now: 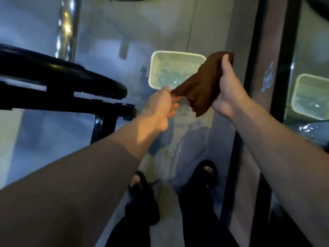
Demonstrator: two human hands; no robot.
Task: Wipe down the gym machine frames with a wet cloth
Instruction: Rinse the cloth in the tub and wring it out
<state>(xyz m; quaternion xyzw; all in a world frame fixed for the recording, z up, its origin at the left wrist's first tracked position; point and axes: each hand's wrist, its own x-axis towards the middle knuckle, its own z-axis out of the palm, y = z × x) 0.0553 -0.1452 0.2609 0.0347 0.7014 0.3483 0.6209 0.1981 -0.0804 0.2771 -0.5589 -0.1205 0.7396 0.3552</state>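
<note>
The brown cloth (pixel 204 82) was held stretched in the air between both hands, above the near right corner of the white tub (pixel 156 72) of water that stood on the tiled floor (pixel 187 145). Its upper end was gripped in the curled fingers of the right hand (pixel 229 88); its lower tip was pinched by the left hand (pixel 163 104).

The black machine frame (pixel 99 106) stood to the left, near the left hand but untouched by the cloth, so wiping was judged not yet begun.

Splashes could be seen on the floor beside the tub. If the cloth were left too wet, more drips might be shed there, and a slip in the open sandals (pixel 208 173) was judged possible. A loose pinch could let the tip drop.
</note>
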